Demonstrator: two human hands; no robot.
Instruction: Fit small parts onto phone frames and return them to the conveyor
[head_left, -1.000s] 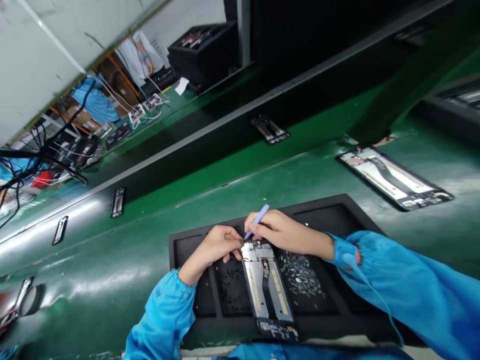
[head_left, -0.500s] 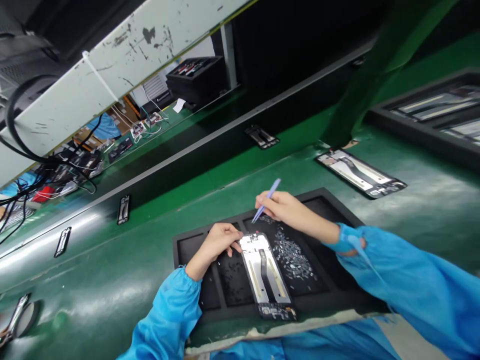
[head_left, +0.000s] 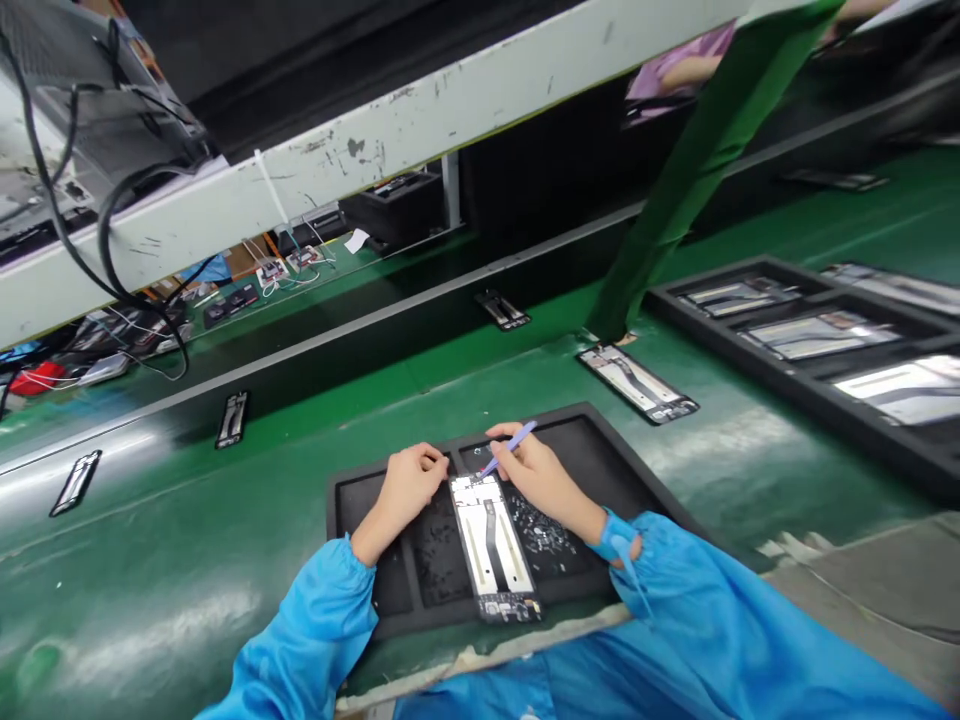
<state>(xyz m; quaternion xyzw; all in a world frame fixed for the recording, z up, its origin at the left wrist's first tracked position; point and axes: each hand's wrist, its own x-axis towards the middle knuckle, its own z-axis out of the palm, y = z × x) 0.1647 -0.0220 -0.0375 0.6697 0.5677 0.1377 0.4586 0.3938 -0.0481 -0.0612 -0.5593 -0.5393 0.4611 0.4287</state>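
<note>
An open phone frame (head_left: pixel 491 545) lies lengthwise on a black compartment tray (head_left: pixel 352 500) in front of me. My left hand (head_left: pixel 405 485) rests curled against the frame's top left corner, fingers closed on its edge. My right hand (head_left: pixel 529 470) pinches purple tweezers (head_left: pixel 508 447), their tip pointing down at the frame's top end. Several tiny metal parts (head_left: pixel 544 530) lie scattered in the tray compartment right of the frame, under my right wrist. Both arms wear blue sleeves.
Another phone frame (head_left: pixel 637 383) lies on the green bench to the right. A large black tray (head_left: pixel 817 350) with several frames stands far right. More frames (head_left: pixel 231 418) ride the conveyor belt behind. A green post (head_left: pixel 675 190) rises beyond, cables hang at left.
My right hand came back from above the loose parts to the frame's top end with the tweezers. The camera tilted up and back, so everything looks smaller.
</note>
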